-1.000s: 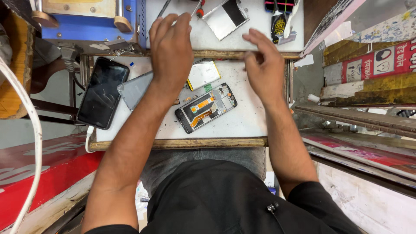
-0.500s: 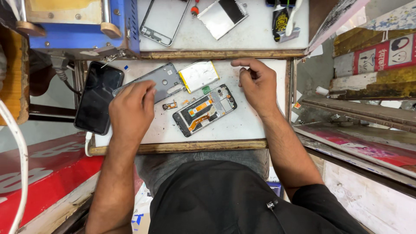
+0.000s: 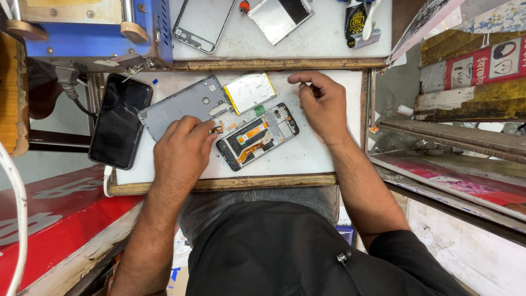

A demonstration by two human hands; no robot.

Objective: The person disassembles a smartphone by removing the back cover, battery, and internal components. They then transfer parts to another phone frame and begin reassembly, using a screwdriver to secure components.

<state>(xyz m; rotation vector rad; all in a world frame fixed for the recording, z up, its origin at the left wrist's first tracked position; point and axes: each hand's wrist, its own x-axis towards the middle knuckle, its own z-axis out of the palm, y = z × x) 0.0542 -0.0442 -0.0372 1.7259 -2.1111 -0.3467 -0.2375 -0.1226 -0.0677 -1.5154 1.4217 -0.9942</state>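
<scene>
**Crowded middle, open front edge**

Bare board (image 3: pixel 307 156) lies right of the opened phone (image 3: pixel 257 137), below the right hand (image 3: pixel 323 107). The back cover (image 3: pixel 183 107), battery (image 3: pixel 250 91) and left hand (image 3: pixel 183 153) crowd the middle; a black phone (image 3: pixel 120 120) blocks the left edge.

A phone repair workshop: opened phone (image 3: pixel 257 137), loose battery (image 3: pixel 250 91), back cover (image 3: pixel 183 107)

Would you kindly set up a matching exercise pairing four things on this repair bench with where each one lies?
1. opened phone
2. battery
3. grey back cover
4. black phone

a. overhanging the board's left edge
b. between the two hands
c. partly under the left hand
d. above the opened phone, left of the right hand

Pairs: 1-b, 2-d, 3-c, 4-a
</scene>
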